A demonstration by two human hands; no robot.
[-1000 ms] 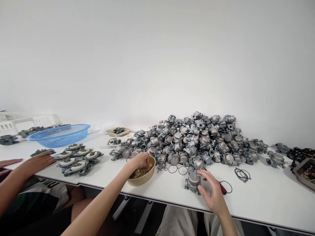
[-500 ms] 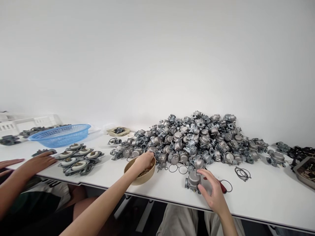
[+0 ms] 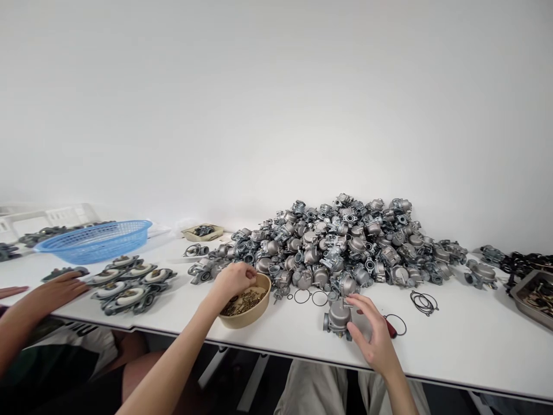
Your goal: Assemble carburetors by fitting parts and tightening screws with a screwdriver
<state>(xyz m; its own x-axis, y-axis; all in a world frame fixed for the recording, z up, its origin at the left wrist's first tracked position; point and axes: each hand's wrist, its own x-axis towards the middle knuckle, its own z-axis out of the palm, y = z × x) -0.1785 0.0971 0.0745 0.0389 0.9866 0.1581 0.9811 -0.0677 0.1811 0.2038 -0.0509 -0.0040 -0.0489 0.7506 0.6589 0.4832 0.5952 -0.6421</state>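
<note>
My left hand (image 3: 234,281) is over the near rim of a round tan bowl (image 3: 248,319) that holds many small brass-coloured screws (image 3: 247,301). Its fingertips are pinched together, and whatever is between them is too small to make out. In front of me a grey metal carburetor (image 3: 339,318) rests on the table, its rounded bowl facing up. My right hand (image 3: 372,334) grips it from the right, thumb low and fingers at the top. A red-handled tool (image 3: 390,328) lies partly hidden behind that hand.
A large heap of carburetors (image 3: 332,242) lies against the wall. Black gasket rings (image 3: 423,302) lie on the white table (image 3: 466,346). At right is a metal tray (image 3: 529,305) of parts. Leftward are parts with white rings (image 3: 129,297), a blue basket (image 3: 95,242) and a co-worker's hand (image 3: 56,297).
My left hand has lifted out of the bowl and shifted slightly left, uncovering the screws. My right hand keeps its hold on the carburetor. The view has turned slightly.
</note>
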